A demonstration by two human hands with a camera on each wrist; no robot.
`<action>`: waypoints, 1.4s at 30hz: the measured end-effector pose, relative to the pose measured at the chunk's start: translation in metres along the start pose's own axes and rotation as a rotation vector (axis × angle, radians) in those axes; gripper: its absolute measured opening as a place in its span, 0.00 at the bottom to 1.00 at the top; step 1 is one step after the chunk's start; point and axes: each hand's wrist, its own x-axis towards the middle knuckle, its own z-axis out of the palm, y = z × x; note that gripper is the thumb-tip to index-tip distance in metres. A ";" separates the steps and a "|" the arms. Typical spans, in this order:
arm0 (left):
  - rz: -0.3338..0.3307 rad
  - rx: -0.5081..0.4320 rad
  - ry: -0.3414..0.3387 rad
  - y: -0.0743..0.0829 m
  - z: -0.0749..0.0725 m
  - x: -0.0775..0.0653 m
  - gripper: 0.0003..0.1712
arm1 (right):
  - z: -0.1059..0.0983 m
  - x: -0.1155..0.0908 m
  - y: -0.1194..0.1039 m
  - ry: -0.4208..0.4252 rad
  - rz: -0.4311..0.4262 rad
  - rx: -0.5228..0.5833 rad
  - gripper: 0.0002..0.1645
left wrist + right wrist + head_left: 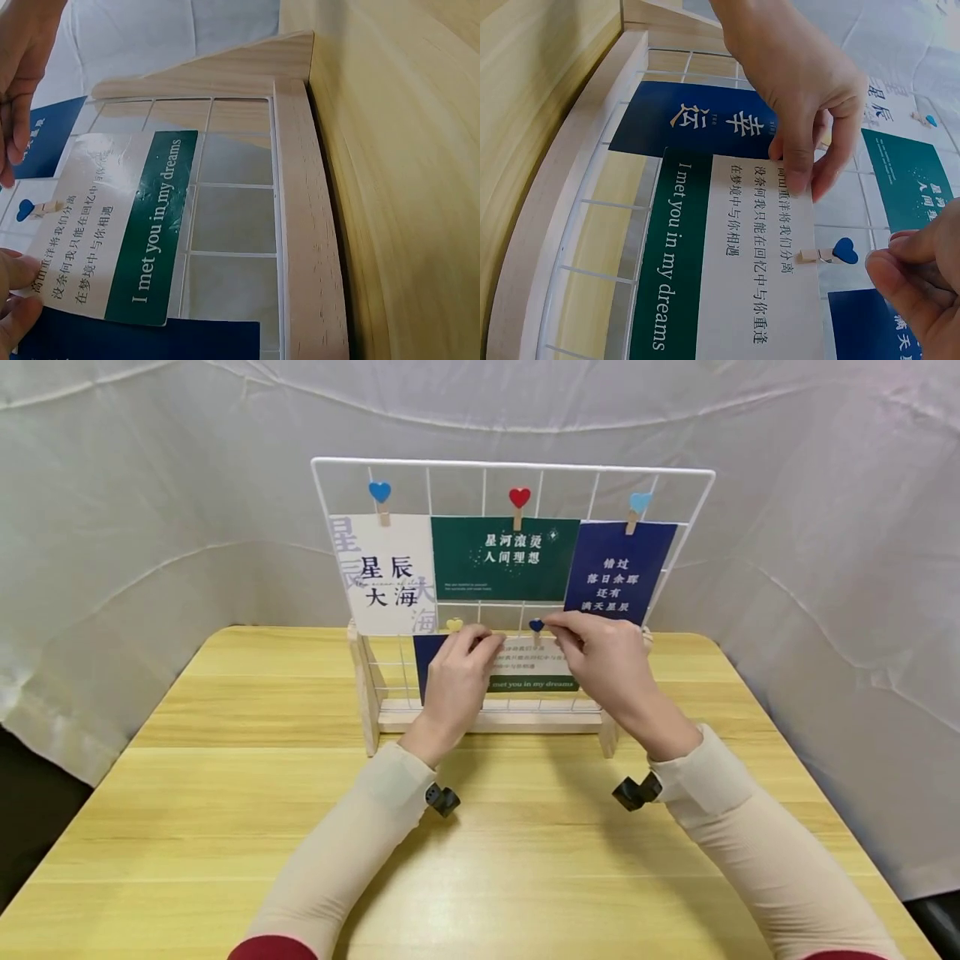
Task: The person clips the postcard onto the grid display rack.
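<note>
A white-and-green card reading "I met you in my dreams" hangs on the lower part of a white wire grid. My left hand pinches its upper left corner between thumb and fingers. At the card's top edge sits a small wooden clip with a dark blue heart. My right hand is just beside that heart, thumb and forefinger close together; the right wrist view shows a small gap between fingertips and heart. Behind my left hand, a navy card is partly covered by the white-and-green one.
Above hang a white card, a green card and a dark blue card, each under a heart clip. A yellow heart clip shows above my left hand. The grid stands in a wooden base on the table.
</note>
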 end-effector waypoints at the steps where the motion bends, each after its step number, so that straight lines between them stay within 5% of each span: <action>1: -0.003 -0.004 -0.001 0.000 0.000 0.001 0.10 | -0.001 -0.001 0.001 0.002 0.008 0.010 0.09; 20: -0.012 -0.069 0.025 -0.007 -0.006 -0.001 0.09 | -0.009 -0.019 0.013 0.016 0.144 0.053 0.08; 31: -0.010 -0.103 -0.002 -0.006 -0.006 0.003 0.07 | -0.013 -0.045 0.038 -0.010 0.433 0.035 0.14; 38: -0.015 -0.098 -0.033 -0.005 -0.008 0.004 0.09 | -0.012 -0.062 0.053 0.183 0.617 0.069 0.20; 42: -0.019 -0.096 -0.040 -0.004 -0.008 0.003 0.10 | -0.013 -0.069 0.059 0.148 0.679 0.086 0.23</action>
